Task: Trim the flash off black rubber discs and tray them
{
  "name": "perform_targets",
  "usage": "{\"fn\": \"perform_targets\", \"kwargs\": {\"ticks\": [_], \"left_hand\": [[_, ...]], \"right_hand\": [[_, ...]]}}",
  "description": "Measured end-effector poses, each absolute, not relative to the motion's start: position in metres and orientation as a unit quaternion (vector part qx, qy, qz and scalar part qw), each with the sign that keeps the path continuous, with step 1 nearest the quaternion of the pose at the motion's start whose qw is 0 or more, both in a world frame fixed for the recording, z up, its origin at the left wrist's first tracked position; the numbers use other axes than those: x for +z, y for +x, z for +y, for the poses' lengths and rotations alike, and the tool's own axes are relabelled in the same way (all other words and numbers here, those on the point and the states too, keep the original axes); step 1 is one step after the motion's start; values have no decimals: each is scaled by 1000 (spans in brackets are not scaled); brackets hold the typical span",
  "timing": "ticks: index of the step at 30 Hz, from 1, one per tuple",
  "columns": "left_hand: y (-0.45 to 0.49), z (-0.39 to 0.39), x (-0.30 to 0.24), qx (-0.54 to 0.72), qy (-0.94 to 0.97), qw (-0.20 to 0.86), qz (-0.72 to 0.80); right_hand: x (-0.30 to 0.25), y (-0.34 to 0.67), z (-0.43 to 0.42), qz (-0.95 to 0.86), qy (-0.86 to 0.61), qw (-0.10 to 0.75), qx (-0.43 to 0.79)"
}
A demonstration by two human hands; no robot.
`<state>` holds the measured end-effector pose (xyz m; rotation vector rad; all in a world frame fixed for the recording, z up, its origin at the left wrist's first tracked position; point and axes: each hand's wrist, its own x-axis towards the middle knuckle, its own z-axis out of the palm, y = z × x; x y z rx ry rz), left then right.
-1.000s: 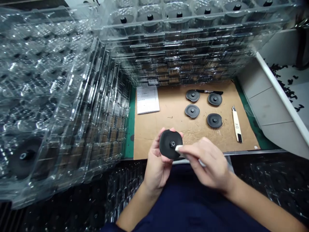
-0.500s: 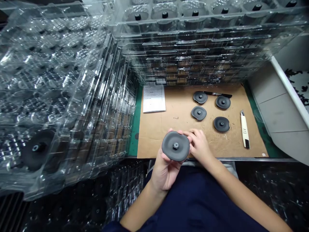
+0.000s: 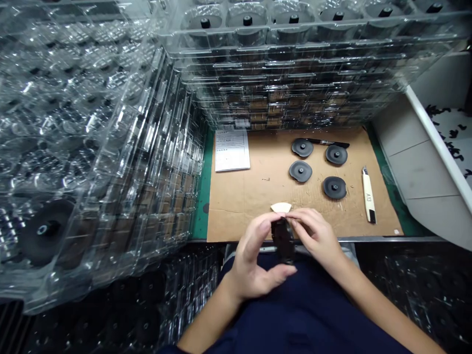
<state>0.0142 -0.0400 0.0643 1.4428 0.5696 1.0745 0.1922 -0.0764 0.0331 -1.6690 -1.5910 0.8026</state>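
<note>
A dark, round-cornered disc [image 3: 283,241], blurred and turned nearly edge-on, is between my hands above the bench's front edge. My left hand [image 3: 254,260] grips it from the left, fingertips at its top and thumb near its bottom. From the right, my right hand [image 3: 320,237] pinches the upper edge with bent fingers; anything small within that pinch is hidden. Just beyond the fingertips shows a pale fan-shaped piece [image 3: 280,207]. Several similar black discs with centre studs, one of them a near disc [image 3: 334,188], lie on the cardboard [image 3: 239,201].
A cream-handled cutter [image 3: 368,195] lies at the right, and a black pen [image 3: 328,142] behind the discs. A printed paper pad [image 3: 232,151] is at the left. Clear plastic tray stacks [image 3: 280,83] wall off the back and left. A white-edged bin [image 3: 416,147] bounds the right.
The disc has turned from face-up to nearly edge-on. My left hand has rolled round with it, and the pale fan-shaped piece has come into view.
</note>
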Motion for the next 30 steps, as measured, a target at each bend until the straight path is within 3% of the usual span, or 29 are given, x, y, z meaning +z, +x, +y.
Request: {"fn": "perform_targets", "kwargs": {"ticks": [3, 9, 12, 18, 24, 30], "left_hand": [[11, -36, 63, 422, 737, 466, 248], [13, -36, 68, 370, 763, 452, 276], [14, -37, 72, 372, 745, 477, 280], [13, -41, 76, 342, 665, 598, 287], [13, -42, 84, 279, 594, 699, 282], [15, -41, 85, 243, 566, 738, 275]], "right_hand": [[46, 195, -80, -599, -648, 358, 305], [83, 200, -89, -504, -653, 452, 339], [97, 202, -91, -489, -614, 462, 413], [114, 205, -81, -479, -524, 386, 588], [118, 205, -75, -382, -421, 399, 719], [117, 204, -77, -323, -353, 407, 778]]}}
